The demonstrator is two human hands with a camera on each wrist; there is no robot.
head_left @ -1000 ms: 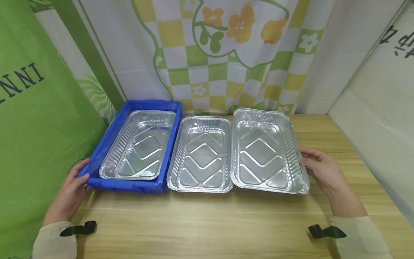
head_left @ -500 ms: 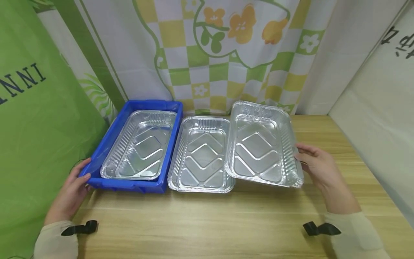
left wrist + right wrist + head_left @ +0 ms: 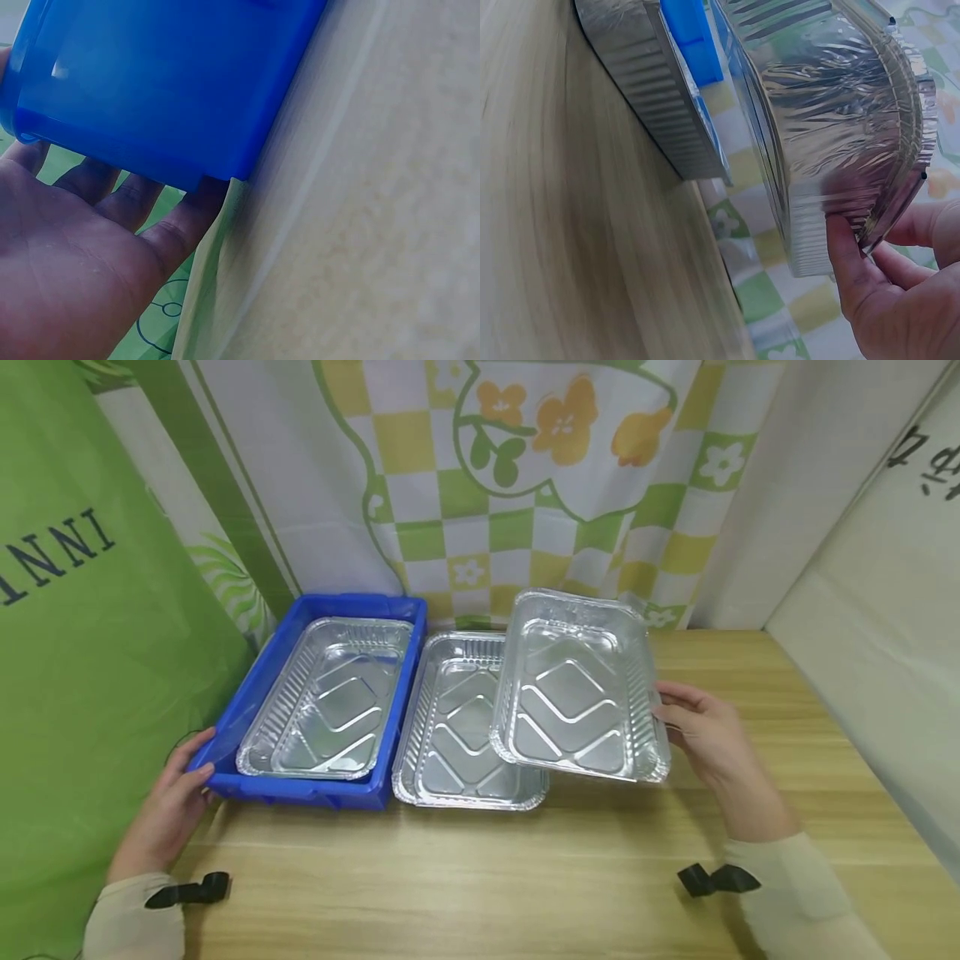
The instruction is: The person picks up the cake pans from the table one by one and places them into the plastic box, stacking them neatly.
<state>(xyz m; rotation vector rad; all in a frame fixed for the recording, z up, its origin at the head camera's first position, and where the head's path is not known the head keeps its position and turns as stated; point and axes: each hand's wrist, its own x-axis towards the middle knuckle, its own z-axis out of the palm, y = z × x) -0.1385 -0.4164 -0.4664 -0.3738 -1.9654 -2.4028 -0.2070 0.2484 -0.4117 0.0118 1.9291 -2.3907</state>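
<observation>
My left hand (image 3: pixel 168 806) grips the near left corner of a blue plastic bin (image 3: pixel 318 793), its thumb over the rim. In the left wrist view its fingers lie along the outer wall of the bin (image 3: pixel 142 97). One foil tray (image 3: pixel 341 693) sits inside the bin. On its right, my right hand (image 3: pixel 712 747) pinches the right rim of another foil tray (image 3: pixel 573 693), raised and slightly tilted off the table. The right wrist view shows this tray (image 3: pixel 840 97) from outside. Its left part overlaps a third foil tray (image 3: pixel 450 752), standing beside the bin.
A wood-grain table (image 3: pixel 450 885) carries everything. A patterned curtain (image 3: pixel 510 543) hangs behind it, a green cloth (image 3: pixel 112 660) on the left and a pale cloth (image 3: pixel 877 577) on the right. Black wrist straps (image 3: pixel 720 880) sit on both sleeves.
My right hand has lifted the right foil tray off the table and carried it left, so it now overlaps the middle tray. My left hand stays on the bin.
</observation>
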